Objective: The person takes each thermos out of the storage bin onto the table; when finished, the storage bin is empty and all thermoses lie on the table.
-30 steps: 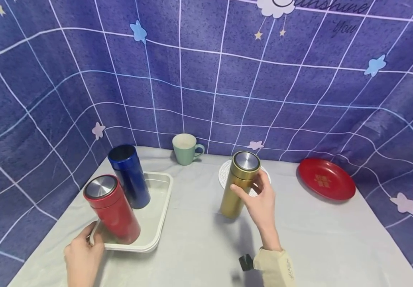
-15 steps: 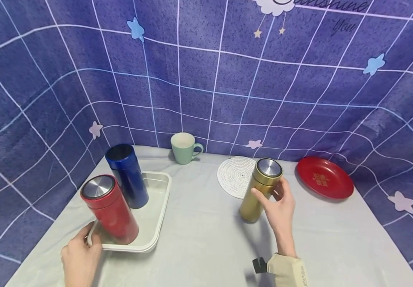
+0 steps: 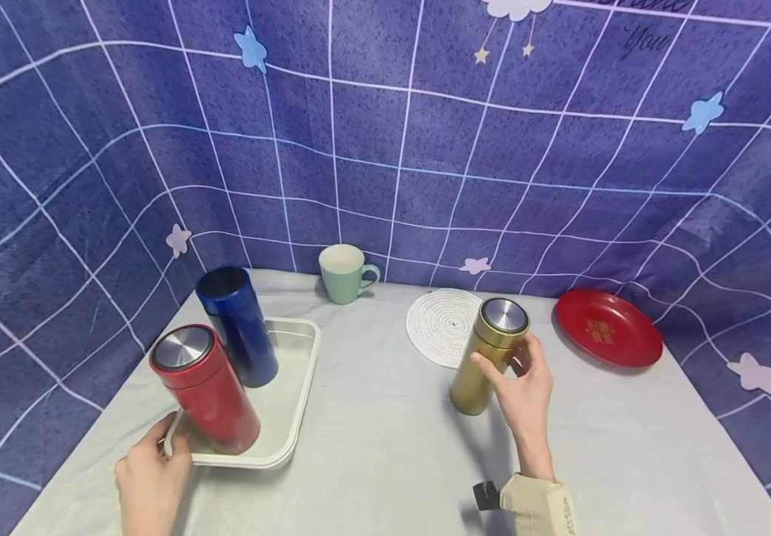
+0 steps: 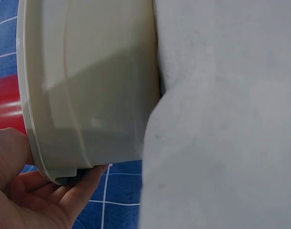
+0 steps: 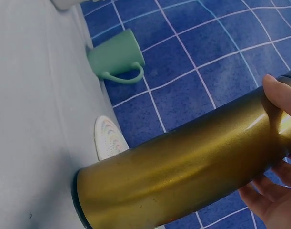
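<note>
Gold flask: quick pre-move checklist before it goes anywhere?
1. Right hand grips the gold flask: ok.
2. Flask lid on: ok.
3. Flask base on the tablecloth: cannot tell, it looks tilted.
4. Left hand holds the white tray at its near corner: ok.
5. Free space in the tray beside the red flask and blue flask: ok.
6. Woven coaster and red plate clear of the flask: ok.
</note>
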The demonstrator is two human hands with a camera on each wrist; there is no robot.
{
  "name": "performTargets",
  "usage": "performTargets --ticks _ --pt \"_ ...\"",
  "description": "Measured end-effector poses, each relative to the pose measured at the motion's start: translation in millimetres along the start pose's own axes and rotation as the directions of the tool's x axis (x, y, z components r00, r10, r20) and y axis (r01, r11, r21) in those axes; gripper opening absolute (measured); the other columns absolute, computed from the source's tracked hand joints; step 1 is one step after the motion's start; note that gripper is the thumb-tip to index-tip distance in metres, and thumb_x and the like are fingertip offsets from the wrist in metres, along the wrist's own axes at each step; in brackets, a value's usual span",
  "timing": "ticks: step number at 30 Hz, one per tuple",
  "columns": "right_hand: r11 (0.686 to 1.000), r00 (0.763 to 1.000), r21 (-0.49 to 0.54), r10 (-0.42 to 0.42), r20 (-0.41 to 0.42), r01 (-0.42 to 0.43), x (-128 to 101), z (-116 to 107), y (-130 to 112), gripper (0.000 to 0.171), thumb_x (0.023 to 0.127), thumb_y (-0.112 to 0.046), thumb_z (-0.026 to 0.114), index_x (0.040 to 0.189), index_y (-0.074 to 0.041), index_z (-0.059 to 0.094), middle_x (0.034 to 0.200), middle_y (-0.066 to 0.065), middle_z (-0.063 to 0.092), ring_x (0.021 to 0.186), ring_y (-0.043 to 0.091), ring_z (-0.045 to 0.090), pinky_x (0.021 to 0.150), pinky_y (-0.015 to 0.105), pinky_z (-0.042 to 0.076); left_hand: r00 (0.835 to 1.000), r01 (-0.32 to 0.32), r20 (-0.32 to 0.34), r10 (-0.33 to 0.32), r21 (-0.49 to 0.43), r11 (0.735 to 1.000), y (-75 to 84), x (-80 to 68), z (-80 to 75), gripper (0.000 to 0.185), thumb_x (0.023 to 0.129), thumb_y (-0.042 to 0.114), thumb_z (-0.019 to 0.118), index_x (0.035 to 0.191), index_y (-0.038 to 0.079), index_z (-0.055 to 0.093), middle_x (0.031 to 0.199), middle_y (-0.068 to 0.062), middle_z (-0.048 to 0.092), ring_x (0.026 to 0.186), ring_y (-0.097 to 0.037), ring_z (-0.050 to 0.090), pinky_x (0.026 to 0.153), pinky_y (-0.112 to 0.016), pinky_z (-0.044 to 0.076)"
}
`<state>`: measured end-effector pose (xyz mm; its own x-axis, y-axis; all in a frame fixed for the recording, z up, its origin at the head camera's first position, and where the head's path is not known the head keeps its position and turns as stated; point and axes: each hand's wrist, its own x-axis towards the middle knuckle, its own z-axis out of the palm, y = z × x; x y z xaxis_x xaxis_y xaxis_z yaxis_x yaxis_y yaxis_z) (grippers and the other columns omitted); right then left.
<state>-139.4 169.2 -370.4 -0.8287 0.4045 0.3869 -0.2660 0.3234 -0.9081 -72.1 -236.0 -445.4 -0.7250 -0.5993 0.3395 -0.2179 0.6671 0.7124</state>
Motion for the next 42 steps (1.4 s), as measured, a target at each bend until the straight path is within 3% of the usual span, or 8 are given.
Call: performTargets --ticks 7,16,23,30,35,42 --pt "1.000 1.000 0.001 -0.022 -0.016 0.022 0.1 -1.8 3.0 0.062 0.071 0.005 0.081 0.126 0.006 0.054 0.106 0.004 0.062 0.091 0.003 0.059 0.087 0.015 0.048 1.000 0.001 0.011 -0.001 0.003 1.000 2.0 -0.5 0.4 0.033 0.085 0.002 0.053 0.114 -0.006 0.067 0.094 -0.033 0.066 0.099 -0.054 0.061 0.075 -0.064 0.043" --pt "1.000 1.000 -0.006 -0.026 0.016 0.026 -2.9 -2.7 0.8 0.065 0.074 0.003 0.080 0.131 0.005 0.049 0.119 0.020 0.063 0.100 -0.001 0.056 0.093 0.021 0.046 1.000 0.021 0.023 -0.021 0.007 1.000 2.1 -0.9 0.6 0.034 0.085 0.003 0.052 0.115 -0.007 0.067 0.094 -0.033 0.066 0.098 -0.053 0.062 0.075 -0.062 0.043" --pt "1.000 0.999 0.009 -0.014 0.037 0.014 -7.3 -3.7 7.2 0.079 0.075 0.002 0.079 0.143 0.002 0.039 0.134 0.022 0.055 0.122 0.023 0.053 0.104 0.040 0.041 0.999 0.027 0.030 -0.027 0.010 1.000 0.0 -1.1 0.4 0.035 0.086 0.004 0.052 0.115 -0.006 0.066 0.095 -0.033 0.067 0.097 -0.056 0.061 0.074 -0.063 0.042" --pt "0.999 0.999 0.021 -0.034 0.003 0.034 -13.2 -9.0 34.9 0.085 0.075 -0.003 0.082 0.147 -0.009 0.038 0.140 0.013 0.054 0.125 0.022 0.053 0.101 0.025 0.043 0.999 0.031 0.036 -0.032 0.020 0.999 0.5 -0.7 -0.9 0.035 0.086 0.004 0.052 0.116 -0.008 0.065 0.095 -0.034 0.066 0.099 -0.054 0.061 0.076 -0.063 0.044" --pt "0.999 0.999 0.026 -0.046 -0.016 0.047 -22.1 -16.7 34.4 0.080 0.076 -0.002 0.081 0.145 -0.007 0.040 0.137 0.013 0.056 0.123 0.021 0.055 0.095 0.014 0.042 1.000 0.002 0.021 -0.002 0.004 1.000 0.5 -1.6 0.6 0.034 0.085 0.003 0.052 0.114 -0.007 0.067 0.092 -0.034 0.067 0.095 -0.057 0.061 0.074 -0.063 0.042" --pt "0.996 0.997 0.048 -0.076 -0.012 0.076 -41.2 -21.7 26.0 0.077 0.075 0.003 0.081 0.142 -0.004 0.043 0.133 0.011 0.057 0.119 0.013 0.056 0.094 0.015 0.044 0.999 0.031 0.039 -0.031 0.014 0.999 -0.4 -0.2 0.9 0.034 0.087 0.004 0.052 0.116 -0.008 0.065 0.093 -0.034 0.066 0.099 -0.054 0.061 0.077 -0.063 0.044"
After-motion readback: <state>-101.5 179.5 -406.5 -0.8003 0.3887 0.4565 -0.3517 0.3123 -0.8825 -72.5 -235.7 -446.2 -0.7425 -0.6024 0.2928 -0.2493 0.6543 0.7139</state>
